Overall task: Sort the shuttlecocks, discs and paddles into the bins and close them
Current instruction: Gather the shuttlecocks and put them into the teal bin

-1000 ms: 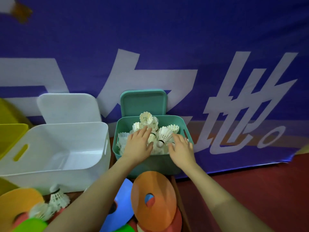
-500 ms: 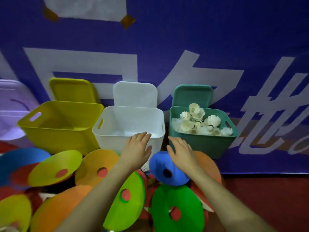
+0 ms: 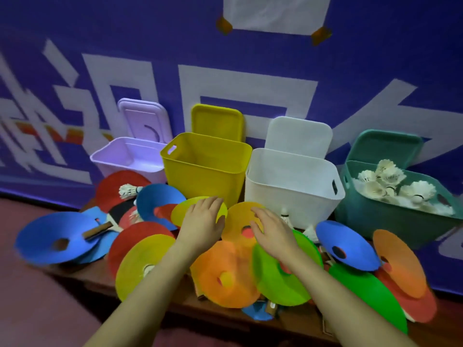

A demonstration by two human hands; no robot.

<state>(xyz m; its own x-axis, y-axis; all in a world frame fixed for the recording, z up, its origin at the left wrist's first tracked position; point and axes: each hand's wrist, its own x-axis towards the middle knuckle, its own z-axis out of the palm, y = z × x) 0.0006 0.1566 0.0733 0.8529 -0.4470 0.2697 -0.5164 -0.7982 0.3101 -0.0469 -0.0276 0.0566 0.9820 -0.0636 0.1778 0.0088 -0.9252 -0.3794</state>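
Note:
Four open bins stand in a row against the wall: lilac bin [image 3: 125,156], yellow bin [image 3: 205,169], white bin [image 3: 290,186] and teal bin [image 3: 390,216]. The teal bin holds several white shuttlecocks [image 3: 390,181]. In front lies a heap of coloured discs, among them a yellow disc [image 3: 140,261], an orange disc [image 3: 223,274], a green disc [image 3: 278,276] and a blue disc [image 3: 348,246]. My left hand [image 3: 203,221] and my right hand [image 3: 271,230] hover open, palms down, over the heap's middle. A loose shuttlecock [image 3: 129,191] lies at the back left, by a paddle handle [image 3: 97,230].
Each bin's lid leans upright against the purple banner [image 3: 75,58] behind it. The heap sits on a low brown board [image 3: 82,274] over a dark red floor [image 3: 30,309]. More discs spread left, including a large blue disc [image 3: 55,236].
My view has swung left from the teal bin to the whole row. Both hands have drawn back from the shuttlecocks and now hover over the discs, still holding nothing.

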